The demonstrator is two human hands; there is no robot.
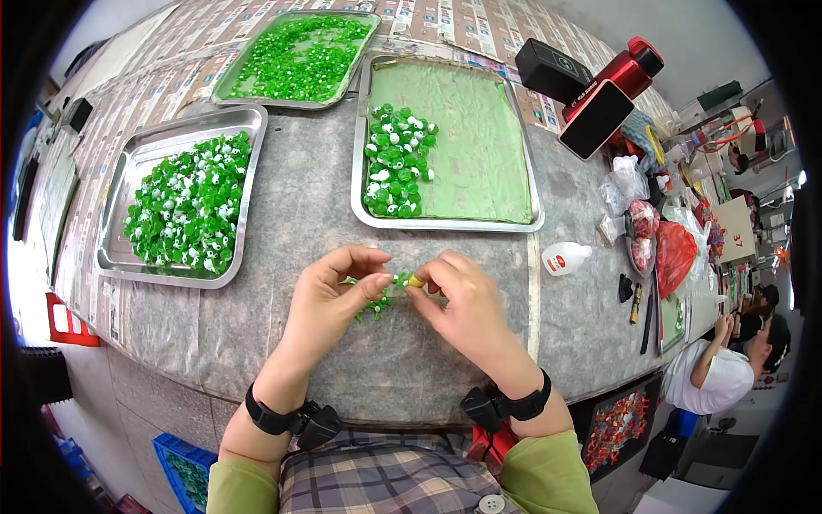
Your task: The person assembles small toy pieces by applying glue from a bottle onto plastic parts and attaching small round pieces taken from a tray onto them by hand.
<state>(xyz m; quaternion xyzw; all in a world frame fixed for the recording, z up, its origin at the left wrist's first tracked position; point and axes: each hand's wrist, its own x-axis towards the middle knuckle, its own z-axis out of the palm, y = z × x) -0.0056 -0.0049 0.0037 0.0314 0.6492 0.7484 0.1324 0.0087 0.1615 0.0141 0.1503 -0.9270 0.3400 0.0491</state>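
Right hand [461,295] is pinching a tiny green-and-white piece [402,279]; left hand [336,291] sits just beside it, can't tell if that one's grasping too.

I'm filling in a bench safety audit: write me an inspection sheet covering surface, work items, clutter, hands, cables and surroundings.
Surface: table covered in grey sheeting, printed paper beyond.
Work items: green-and-white pieces heaped in the left tray; more in the right tray, on its left side; the far tray also holds green pieces.
Clutter: white bottle, phone, red bottle, black box, red bag.
Hands: left hand and right hand meet over small green parts; a yellow item is at the right fingertips, held or worn unclear.
Cables: orange cord-like strand at far right, uncertain.
Surroundings: co-worker; blue crate.
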